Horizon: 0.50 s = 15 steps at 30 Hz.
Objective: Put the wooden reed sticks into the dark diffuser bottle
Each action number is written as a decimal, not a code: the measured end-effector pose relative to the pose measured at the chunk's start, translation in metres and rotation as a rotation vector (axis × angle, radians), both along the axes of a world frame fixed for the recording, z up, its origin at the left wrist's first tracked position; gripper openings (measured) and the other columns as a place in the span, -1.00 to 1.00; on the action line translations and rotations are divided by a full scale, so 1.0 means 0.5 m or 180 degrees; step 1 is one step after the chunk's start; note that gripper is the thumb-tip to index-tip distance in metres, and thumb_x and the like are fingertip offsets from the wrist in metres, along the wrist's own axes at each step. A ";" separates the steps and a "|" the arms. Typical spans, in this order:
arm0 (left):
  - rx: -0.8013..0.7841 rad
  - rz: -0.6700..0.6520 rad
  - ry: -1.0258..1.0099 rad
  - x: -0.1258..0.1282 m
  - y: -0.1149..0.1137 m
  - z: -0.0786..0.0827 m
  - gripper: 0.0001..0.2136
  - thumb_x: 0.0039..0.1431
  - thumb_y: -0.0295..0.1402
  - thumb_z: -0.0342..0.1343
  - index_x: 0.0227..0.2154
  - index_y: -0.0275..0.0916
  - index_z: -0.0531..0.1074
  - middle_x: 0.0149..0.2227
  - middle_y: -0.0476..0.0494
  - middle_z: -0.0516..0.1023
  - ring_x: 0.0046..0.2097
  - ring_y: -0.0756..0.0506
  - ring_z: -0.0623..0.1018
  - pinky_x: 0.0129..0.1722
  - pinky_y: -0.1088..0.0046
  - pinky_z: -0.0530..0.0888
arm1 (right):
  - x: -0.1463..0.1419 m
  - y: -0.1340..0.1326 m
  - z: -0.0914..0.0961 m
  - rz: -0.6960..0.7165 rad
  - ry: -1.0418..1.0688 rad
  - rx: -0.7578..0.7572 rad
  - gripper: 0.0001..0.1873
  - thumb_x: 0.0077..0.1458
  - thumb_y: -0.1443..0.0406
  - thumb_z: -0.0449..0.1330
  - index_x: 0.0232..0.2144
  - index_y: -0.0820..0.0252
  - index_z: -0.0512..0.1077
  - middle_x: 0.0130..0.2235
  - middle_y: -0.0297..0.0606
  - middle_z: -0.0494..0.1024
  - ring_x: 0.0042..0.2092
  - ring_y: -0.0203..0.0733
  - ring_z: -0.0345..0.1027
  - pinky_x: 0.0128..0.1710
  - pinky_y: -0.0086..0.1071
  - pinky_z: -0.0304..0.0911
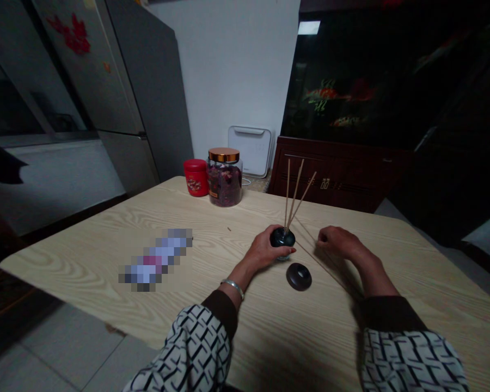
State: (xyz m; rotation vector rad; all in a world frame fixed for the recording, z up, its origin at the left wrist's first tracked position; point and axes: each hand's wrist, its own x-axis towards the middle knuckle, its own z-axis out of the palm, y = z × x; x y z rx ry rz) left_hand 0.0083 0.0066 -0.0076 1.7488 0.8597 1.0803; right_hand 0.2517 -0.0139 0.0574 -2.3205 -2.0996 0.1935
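Near the middle of the table, my left hand (pixel 264 247) is wrapped round a small dark glass reed diffuser bottle (pixel 283 238), which stands upright. Three thin reed sticks (pixel 294 195) fan upward from its neck. To the right of the bottle, my right hand (pixel 338 242) is closed in a pinch just above the table. Thin lines run beside its fingers; whether they are sticks or shadows, and what the pinch holds, I cannot make out. A round dark lid (pixel 294 280) with a hollow centre lies just in front of the bottle.
A blurred-out flat item (pixel 159 258) lies on the wooden table (pixel 212 261) at left. At the back edge stand a red canister (pixel 195 178) and a clear jar (pixel 224 185) with a copper lid. Behind are a white panel-like appliance (pixel 251 149), a fridge and a fish tank (pixel 335 109).
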 end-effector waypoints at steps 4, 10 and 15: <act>-0.0030 -0.0031 -0.0045 -0.002 -0.004 0.007 -0.38 -0.15 -0.20 0.43 0.02 -0.25 0.42 -0.10 -0.18 0.58 -0.06 -0.17 0.54 0.01 0.30 0.46 | 0.005 -0.023 0.072 -0.0103 0.1346 0.1831 -0.85 0.06 0.23 0.18 -0.42 0.17 0.50 -0.41 -0.23 0.58 -0.40 -0.22 0.44 -0.38 -0.39 0.25; -0.0016 0.0019 -0.0036 -0.002 -0.004 0.004 -0.38 -0.16 -0.20 0.43 0.02 -0.23 0.43 -0.09 -0.19 0.57 -0.05 -0.18 0.54 0.02 0.27 0.46 | -0.074 -0.048 0.129 -0.0167 0.3604 0.3877 -0.80 0.02 0.16 0.29 -0.39 0.18 0.48 -0.54 -0.38 0.45 -0.56 -0.33 0.29 -0.63 -0.50 0.06; 0.0020 0.0019 -0.0013 -0.001 0.000 -0.003 -0.36 -0.15 -0.16 0.43 0.03 -0.22 0.42 -0.09 -0.18 0.57 -0.05 -0.17 0.54 0.02 0.27 0.46 | -0.135 -0.042 0.106 0.0059 0.3689 0.3896 -0.81 0.06 0.17 0.28 -0.35 0.18 0.46 -0.49 -0.36 0.47 -0.52 -0.34 0.33 -0.61 -0.50 0.12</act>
